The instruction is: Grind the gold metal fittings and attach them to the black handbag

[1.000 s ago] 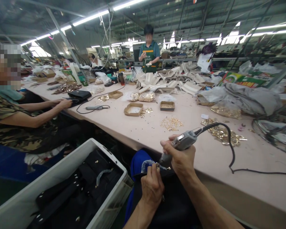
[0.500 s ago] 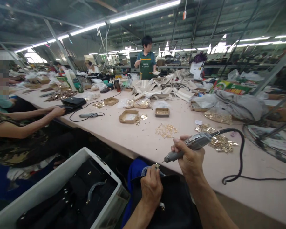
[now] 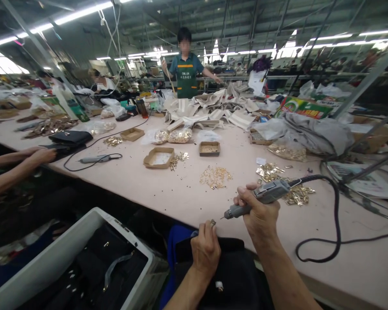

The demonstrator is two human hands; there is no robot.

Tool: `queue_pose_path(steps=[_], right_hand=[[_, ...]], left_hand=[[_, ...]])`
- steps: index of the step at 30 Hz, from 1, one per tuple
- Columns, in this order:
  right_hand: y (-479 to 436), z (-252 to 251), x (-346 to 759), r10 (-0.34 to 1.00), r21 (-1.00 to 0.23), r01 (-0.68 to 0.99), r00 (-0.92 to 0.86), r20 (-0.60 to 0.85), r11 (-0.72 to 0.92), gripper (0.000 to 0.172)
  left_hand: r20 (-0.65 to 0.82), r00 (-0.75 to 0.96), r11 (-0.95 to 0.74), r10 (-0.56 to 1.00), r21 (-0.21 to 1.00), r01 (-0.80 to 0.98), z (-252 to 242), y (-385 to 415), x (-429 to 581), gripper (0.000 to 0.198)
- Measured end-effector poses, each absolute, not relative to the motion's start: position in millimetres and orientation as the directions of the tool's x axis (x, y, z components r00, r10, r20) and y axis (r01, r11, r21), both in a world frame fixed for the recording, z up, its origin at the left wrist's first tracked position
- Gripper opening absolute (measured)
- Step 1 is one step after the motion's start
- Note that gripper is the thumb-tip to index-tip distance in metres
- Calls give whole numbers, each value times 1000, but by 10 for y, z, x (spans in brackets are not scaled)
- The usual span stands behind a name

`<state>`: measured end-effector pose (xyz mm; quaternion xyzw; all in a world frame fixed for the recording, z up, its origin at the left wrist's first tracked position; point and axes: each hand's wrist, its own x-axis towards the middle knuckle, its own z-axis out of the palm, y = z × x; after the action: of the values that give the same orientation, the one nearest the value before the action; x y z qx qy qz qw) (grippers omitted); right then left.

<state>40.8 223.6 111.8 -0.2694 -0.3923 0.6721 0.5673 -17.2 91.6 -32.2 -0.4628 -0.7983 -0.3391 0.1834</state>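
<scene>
Lifted clear since a second ago: grey corded power screwdriver (image 3: 261,194), then tip-down on the small gold metal fitting (image 3: 213,222), now tilted flatter, bit just right of it, apart. Long axis upper-right to lower-left, pointing at fitting. Right hand (image 3: 260,215) wrapped shut round the tool; left hand (image 3: 207,249) (the nearer one) pinching fitting at fingertips, over black fabric bag (image 3: 236,275), near edge of pink table (image 3: 181,189).

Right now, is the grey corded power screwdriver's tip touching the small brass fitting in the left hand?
Apart: head view shows pink table between the tip of the grey corded power screwdriver and the small brass fitting in the left hand.
</scene>
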Motion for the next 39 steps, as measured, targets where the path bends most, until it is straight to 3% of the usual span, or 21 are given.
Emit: queue_pose_path(steps=[6,12,16,26,39], right_hand=[[2402,1015,299,973,-848,-526,-224,58,-71,35],[2471,916,219,977,-857,-507,-212,24,-89,35],[2481,834,215,974,-868,-488,-225,20,-95,35],[2539,700,211,960,-863,-483,-281,-10,-151,35],[2509,552,92,936,-850,-480,-351,-40,-217,39]], left_hand=[[516,-563,420,646,375,826,-239,1028,-186,15],[324,-657,597,681,273,754,-51,1101,-109,11],[286,-659,622,695,220,752,-30,1151,-119,14],[317,-734,540,600,517,664,-47,1179,-176,18],[300,-760,545,576,553,631,-65,1208,-198,21]])
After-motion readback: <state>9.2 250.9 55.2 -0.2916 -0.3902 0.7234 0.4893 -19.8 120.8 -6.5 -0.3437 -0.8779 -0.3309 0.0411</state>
